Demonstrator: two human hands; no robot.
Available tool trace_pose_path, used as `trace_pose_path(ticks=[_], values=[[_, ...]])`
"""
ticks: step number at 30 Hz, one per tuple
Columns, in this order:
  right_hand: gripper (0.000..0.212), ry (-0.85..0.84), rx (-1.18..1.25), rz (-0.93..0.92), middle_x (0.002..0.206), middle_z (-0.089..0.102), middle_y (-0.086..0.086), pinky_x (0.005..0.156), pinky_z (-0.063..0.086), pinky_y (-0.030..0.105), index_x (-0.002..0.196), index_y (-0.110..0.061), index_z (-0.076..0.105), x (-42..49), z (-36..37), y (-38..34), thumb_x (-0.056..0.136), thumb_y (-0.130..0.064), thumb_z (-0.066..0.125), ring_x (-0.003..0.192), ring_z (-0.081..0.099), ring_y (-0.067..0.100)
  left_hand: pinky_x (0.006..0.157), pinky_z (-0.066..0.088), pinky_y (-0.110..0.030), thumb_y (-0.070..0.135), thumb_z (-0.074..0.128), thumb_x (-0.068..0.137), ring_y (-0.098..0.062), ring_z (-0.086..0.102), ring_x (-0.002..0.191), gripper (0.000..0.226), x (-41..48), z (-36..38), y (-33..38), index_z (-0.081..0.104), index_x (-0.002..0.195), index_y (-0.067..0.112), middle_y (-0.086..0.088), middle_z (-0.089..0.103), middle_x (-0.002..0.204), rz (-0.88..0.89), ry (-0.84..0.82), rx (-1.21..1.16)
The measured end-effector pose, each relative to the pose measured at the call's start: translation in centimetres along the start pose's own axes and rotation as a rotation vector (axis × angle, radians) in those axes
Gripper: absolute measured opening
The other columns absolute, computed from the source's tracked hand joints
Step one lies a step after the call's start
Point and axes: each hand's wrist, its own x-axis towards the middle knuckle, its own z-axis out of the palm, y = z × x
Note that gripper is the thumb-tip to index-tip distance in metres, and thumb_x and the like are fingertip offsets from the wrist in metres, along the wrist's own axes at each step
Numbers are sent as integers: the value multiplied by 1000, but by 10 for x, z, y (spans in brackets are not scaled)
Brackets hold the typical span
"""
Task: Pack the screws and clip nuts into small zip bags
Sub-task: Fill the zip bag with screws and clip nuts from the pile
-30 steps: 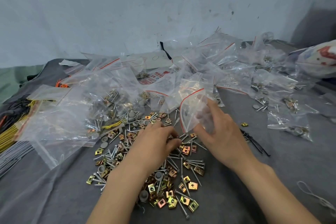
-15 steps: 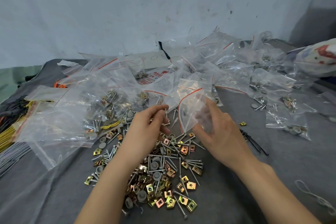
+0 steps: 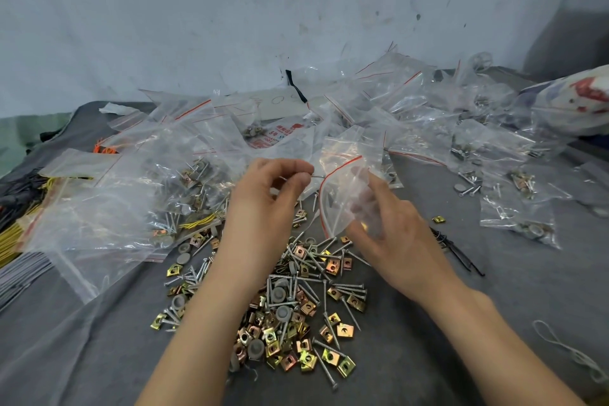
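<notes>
A loose pile of silver screws (image 3: 316,283), brass-coloured clip nuts (image 3: 344,330) and grey round caps lies on the grey cloth in front of me. My right hand (image 3: 382,241) holds up a small clear zip bag (image 3: 346,188) with a red strip, its mouth facing left. My left hand (image 3: 273,194) is raised beside the bag's mouth and pinches a thin screw (image 3: 316,176) between thumb and fingertips, the tip pointing at the opening.
Heaps of clear zip bags (image 3: 131,194), some filled, cover the back and left of the cloth. More filled bags (image 3: 517,221) lie at right. Yellow wires (image 3: 13,234) sit at the left edge, black ties (image 3: 458,250) right of the pile.
My left hand rose from the pile with a screw and moved up and right to the bag's mouth. My right hand kept the bag held up in about the same place.
</notes>
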Motion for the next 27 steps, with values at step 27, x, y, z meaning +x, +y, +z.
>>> trace_pose_path(ticks=[27], values=[[62,38,-3,-16,101,59,-16,82,34,27,147,-33,32,0,-1,7,94,-40,63,88,50,-11,81,51,-31,26,50,101,-5,65,84,22,-4,-1,-17,65,117,30,12,72,92,109,-233,532]])
